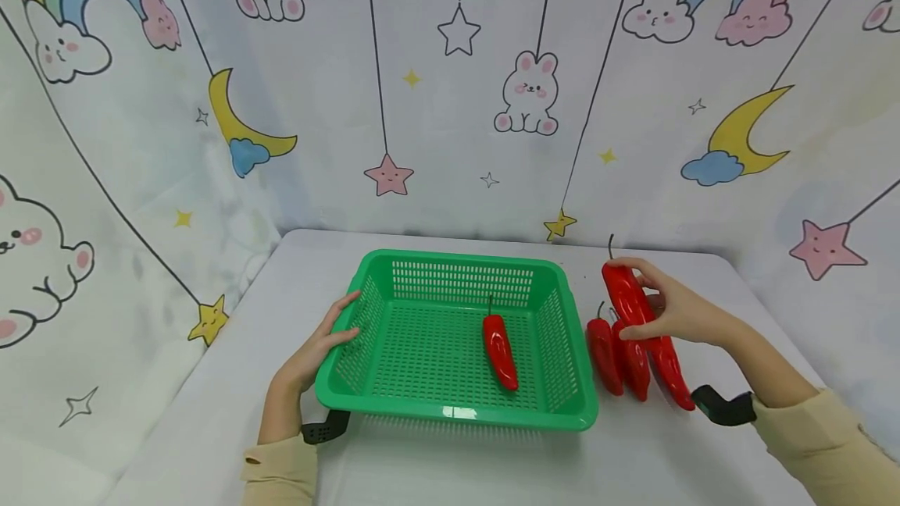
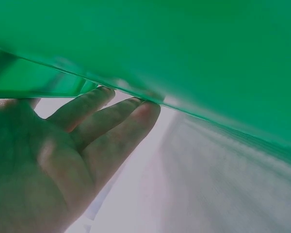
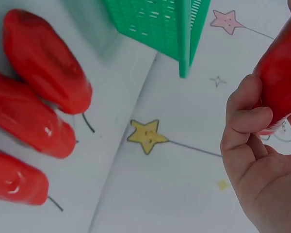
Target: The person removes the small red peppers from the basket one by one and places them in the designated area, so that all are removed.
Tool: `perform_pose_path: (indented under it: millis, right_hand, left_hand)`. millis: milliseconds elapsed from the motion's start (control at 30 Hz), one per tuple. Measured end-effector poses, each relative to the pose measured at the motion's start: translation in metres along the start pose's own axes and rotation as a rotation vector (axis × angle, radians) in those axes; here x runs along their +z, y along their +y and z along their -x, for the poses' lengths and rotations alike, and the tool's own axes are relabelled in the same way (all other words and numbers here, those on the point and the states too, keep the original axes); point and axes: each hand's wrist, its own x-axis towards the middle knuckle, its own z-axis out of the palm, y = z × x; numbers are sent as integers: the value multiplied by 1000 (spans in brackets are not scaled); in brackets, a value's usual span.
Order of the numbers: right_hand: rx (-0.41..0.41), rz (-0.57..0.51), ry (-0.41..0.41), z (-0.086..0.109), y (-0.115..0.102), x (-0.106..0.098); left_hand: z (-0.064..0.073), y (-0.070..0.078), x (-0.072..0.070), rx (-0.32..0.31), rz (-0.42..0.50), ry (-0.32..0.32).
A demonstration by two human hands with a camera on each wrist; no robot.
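Note:
My left hand [image 1: 309,354] grips the left rim of a green plastic basket [image 1: 471,412], with fingers over the edge. In the left wrist view, several fingers of that hand [image 2: 82,141] lie against the outside under the rim. One red chili pepper [image 1: 499,351] lies inside the basket, right of its middle. My right hand [image 1: 675,309] holds another red chili pepper [image 1: 624,287] between thumb and fingers, stem up, right of the basket. The right wrist view shows this held pepper [image 3: 286,68] partly cut off. Beneath it, three more chili peppers [image 1: 603,354] lie side by side.
The basket stands on a white-covered table [image 1: 394,467]. Behind and beside it hangs a pale cloth [image 1: 450,115] printed with rainbows, moons, stars and rabbits. Dark wrist straps [image 1: 724,406] show at both arms.

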Motion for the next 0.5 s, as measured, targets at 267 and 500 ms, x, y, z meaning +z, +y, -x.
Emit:
perform_pose_path:
  millis: [267,500]
  right_hand:
    - [3,8,29,16,10,-6]
    - [24,28,50,26,17,-9]
  left_hand:
    - [1,0,1,-6,10,8]
    - [1,0,1,-11,13,8]
